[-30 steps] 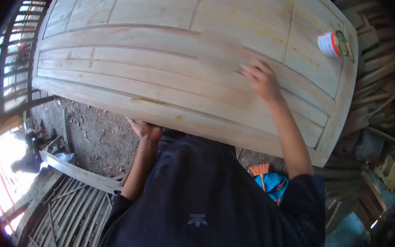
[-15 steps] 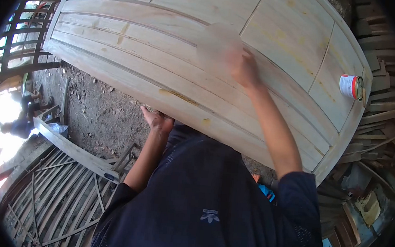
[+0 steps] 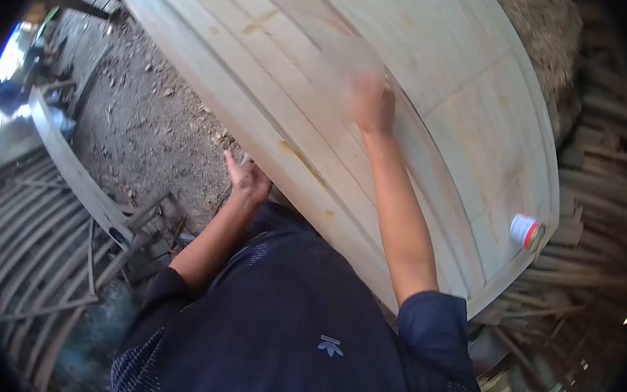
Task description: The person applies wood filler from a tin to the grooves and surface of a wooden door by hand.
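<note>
Big pale wooden door (image 3: 439,95) lies flat and fills most of the view, long axis running from upper left down to lower right, right in front of the person. The right hand (image 3: 371,101) is up on its top face, pressing a blurry tan sheet (image 3: 345,69), looks like sandpaper, against the grooved boards; the fingers are curled onto the sheet. The left hand (image 3: 245,179) is much lower, at the near long edge, fingers loosely spread, touching the edge or its underside, can't tell which. So the right hand is the one on the working surface. A small red-and-white can (image 3: 526,232) stands on the door near its lower right end, well apart from both hands. Dirt floor (image 3: 142,123) and slatted frames (image 3: 37,248) to the left, stacked timber (image 3: 601,189) on the right.
</note>
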A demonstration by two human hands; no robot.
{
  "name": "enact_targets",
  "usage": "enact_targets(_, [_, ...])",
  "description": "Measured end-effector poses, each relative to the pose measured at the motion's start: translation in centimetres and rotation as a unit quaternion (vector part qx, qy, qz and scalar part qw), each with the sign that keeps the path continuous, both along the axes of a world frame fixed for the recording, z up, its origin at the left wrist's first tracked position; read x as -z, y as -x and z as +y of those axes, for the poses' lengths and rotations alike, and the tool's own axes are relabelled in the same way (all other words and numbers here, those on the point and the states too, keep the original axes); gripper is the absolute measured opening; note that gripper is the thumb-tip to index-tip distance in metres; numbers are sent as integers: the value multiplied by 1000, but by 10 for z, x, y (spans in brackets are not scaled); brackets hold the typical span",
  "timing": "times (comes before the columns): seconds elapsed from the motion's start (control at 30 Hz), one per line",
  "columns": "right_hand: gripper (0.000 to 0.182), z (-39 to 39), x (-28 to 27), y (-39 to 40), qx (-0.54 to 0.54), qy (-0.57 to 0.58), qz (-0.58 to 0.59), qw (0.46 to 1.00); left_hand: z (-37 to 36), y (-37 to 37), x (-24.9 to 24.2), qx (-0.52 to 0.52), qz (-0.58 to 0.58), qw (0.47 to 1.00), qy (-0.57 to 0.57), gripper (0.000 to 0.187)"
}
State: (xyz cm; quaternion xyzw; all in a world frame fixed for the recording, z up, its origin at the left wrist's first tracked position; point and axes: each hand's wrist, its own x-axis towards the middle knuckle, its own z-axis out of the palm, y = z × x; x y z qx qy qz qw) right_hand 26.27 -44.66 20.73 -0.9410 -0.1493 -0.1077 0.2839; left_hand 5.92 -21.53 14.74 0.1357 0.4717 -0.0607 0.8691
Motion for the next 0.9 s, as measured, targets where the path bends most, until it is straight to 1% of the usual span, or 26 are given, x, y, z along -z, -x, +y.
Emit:
enact_targets(0.03, [11, -4, -4, 6, 9, -40, 32, 999, -2, -5, -2, -19, -2, 1000, 0, 117])
enact_targets(0.07, [13, -24, -7, 26, 21, -78, 68, 994, -10, -11, -8, 0, 13, 1000, -25, 117])
enact_targets(0.1, [11, -45, -2, 46, 26, -127, 73, 989, -13, -18, -12, 20, 29, 998, -50, 116])
enact_targets(0.13, [10, -69, -7, 69, 50, -42, 74, 995, -13, -20, -15, 23, 16, 1000, -12, 116])
enact_targets(0.17, [9, -79, -10, 86, 65, -21, 70, 995, -11, -17, -13, 2, 15, 1000, -8, 116])
enact_targets(0.2, [8, -82, -13, 86, 75, 1, 65, 995, -9, -13, -10, -8, -2, 1000, 16, 114])
enact_targets(0.27, [8, -51, -8, 46, 35, -5, 75, 997, -2, 0, 1, -46, -19, 998, 40, 113])
enact_targets(0.3, [8, -28, -3, 24, 23, -18, 85, 996, 5, 6, 9, -53, 9, 998, 34, 111])
enact_targets(0.33, [11, 6, 2, -10, 3, -17, 80, 997, 9, 12, 14, -56, 39, 997, 27, 109])
enact_targets(0.4, [11, 82, 7, -79, -48, -7, 78, 996, 21, 15, 12, -90, 52, 994, 17, 108])
enact_targets(0.47, [10, 153, 13, -139, -79, -6, -5, 997, 30, 14, 11, -105, 66, 992, 7, 106])
enact_targets(0.5, [10, 170, 10, -151, -78, -8, -1, 997, 34, 13, 10, -114, 69, 991, 2, 104])
enact_targets(0.57, [8, 182, 7, -167, -103, -19, 21, 994, 41, 11, 11, -108, 75, 991, 1, 102])
enact_targets(0.6, [11, 164, 3, -153, -110, 8, 3, 994, 40, 7, 13, -108, 68, 992, 9, 104])
enact_targets(0.67, [11, 112, 2, -108, -61, 10, 90, 994, 40, 1, 24, -101, 51, 993, 27, 106])
enact_targets(0.7, [11, 85, 6, -77, -39, -8, 95, 995, 37, 4, 29, -97, 50, 993, 33, 106])
enact_targets(0.73, [12, 81, -4, -67, -24, -28, 96, 995, 34, 1, 31, -103, 33, 993, 53, 106])
enact_targets(0.77, [12, 89, -1, -82, -27, -26, 89, 995, 34, -5, 36, -109, 14, 991, 70, 107])
enact_targets(0.83, [11, 108, 0, -95, -51, -9, 75, 996, 33, 3, 33, -83, 29, 993, 78, 106])
enact_targets(0.9, [13, 155, 6, -137, -86, -10, 18, 996, 34, 1, 32, -60, 25, 996, 61, 106])
